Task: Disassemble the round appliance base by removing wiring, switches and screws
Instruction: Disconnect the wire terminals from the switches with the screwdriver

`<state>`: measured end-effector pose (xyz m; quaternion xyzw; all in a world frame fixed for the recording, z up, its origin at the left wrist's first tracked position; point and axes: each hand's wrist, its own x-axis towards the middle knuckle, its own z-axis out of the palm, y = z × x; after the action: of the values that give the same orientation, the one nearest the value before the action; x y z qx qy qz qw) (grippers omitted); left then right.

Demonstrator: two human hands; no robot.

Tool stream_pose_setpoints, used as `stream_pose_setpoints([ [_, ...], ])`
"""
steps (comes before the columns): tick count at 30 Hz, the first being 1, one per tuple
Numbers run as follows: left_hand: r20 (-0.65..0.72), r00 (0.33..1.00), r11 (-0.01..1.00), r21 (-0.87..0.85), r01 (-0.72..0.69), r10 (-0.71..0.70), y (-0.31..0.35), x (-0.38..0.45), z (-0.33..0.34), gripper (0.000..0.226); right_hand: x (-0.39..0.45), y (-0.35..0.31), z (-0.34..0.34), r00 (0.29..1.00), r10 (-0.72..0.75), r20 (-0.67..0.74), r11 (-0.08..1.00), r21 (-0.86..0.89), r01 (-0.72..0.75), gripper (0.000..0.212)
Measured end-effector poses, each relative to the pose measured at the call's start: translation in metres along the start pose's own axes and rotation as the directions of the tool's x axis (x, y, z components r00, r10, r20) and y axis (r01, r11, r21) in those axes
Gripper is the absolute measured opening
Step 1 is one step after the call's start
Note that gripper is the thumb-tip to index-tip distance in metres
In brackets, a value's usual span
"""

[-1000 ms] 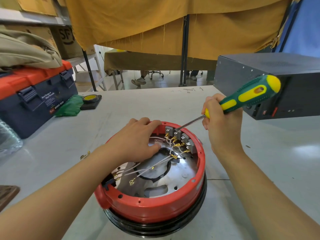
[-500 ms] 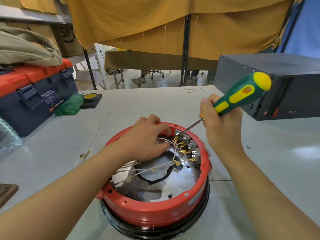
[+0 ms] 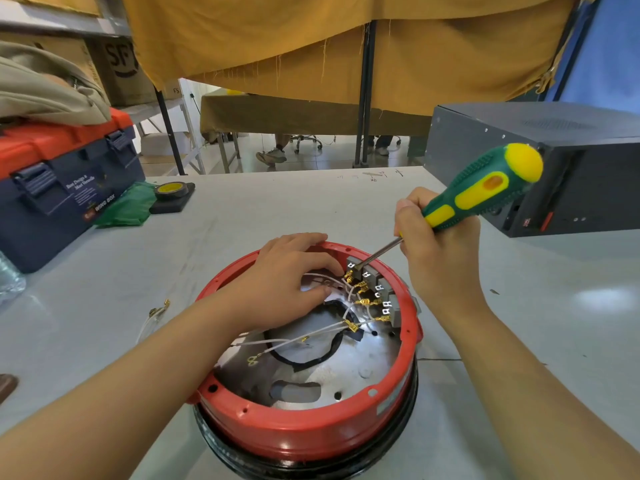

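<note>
Gripping firmly, the right hand (image 3: 437, 251) is wrapped round the lower end of the green-and-yellow screwdriver (image 3: 478, 192), fingers curled about the handle; its shaft slants down and to the left of that grip, the tip resting on top of the first grey switch block (image 3: 354, 264) in the row along the far right inner wall of the red appliance base (image 3: 304, 431). I note the left hand (image 3: 287, 282) reaching inside the base just left of the tip, fingertips at the brass spade terminals (image 3: 362, 292) and white wires (image 3: 298, 337); whether it actually pinches a connector I cannot tell.

Change noted: over the last second the base has been turned slightly, bringing the switch row nearer the right hand; the tip has moved from between the blocks to the top of the first one, and the handle has risen a little.

Judgement: switch release is only beginning; several terminals remain attached, so wiring removal is incomplete; a detached wire (image 3: 156, 315) lies on the table (image 3: 346, 206), well left of the base.
</note>
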<state>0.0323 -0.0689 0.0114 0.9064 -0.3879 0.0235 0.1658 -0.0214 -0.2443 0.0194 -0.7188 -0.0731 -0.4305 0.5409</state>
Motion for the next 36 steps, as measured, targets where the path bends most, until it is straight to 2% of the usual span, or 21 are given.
stream_pose_setpoints([
  [5, 0.012, 1.0, 1.0, -0.009, -0.005, 0.005, -0.001, 0.0, -0.001, 0.026, 0.004, 0.005, -0.001, 0.988, 0.147, -0.044, 0.982, 0.123, -0.14, 0.031],
  [15, 0.005, 1.0, 1.0, -0.01, -0.002, 0.002, 0.001, 0.0, 0.0, 0.025, 0.008, 0.008, -0.002, 0.97, 0.239, -0.045, 0.952, 0.206, -0.226, 0.037],
  [20, 0.003, 1.0, 1.0, 0.002, 0.018, -0.018, 0.003, 0.001, 0.0, 0.023, 0.009, 0.007, -0.002, 0.965, 0.259, -0.052, 0.946, 0.214, -0.242, 0.037],
  [27, -0.001, 0.991, 0.989, -0.061, 0.133, -0.133, 0.011, 0.01, 0.0, 0.013, 0.007, 0.007, -0.002, 0.97, 0.24, -0.043, 0.95, 0.215, -0.226, 0.038],
  [32, 0.03, 0.978, 0.978, -0.019, 0.206, -0.205, 0.013, 0.021, -0.001, 0.008, 0.007, 0.007, -0.001, 0.976, 0.214, -0.041, 0.962, 0.185, -0.203, 0.038],
  [36, -0.011, 0.967, 0.966, -0.056, 0.254, -0.255, 0.015, 0.026, 0.008, 0.016, 0.008, 0.008, -0.003, 0.97, 0.24, -0.03, 0.951, 0.208, -0.229, 0.038],
])
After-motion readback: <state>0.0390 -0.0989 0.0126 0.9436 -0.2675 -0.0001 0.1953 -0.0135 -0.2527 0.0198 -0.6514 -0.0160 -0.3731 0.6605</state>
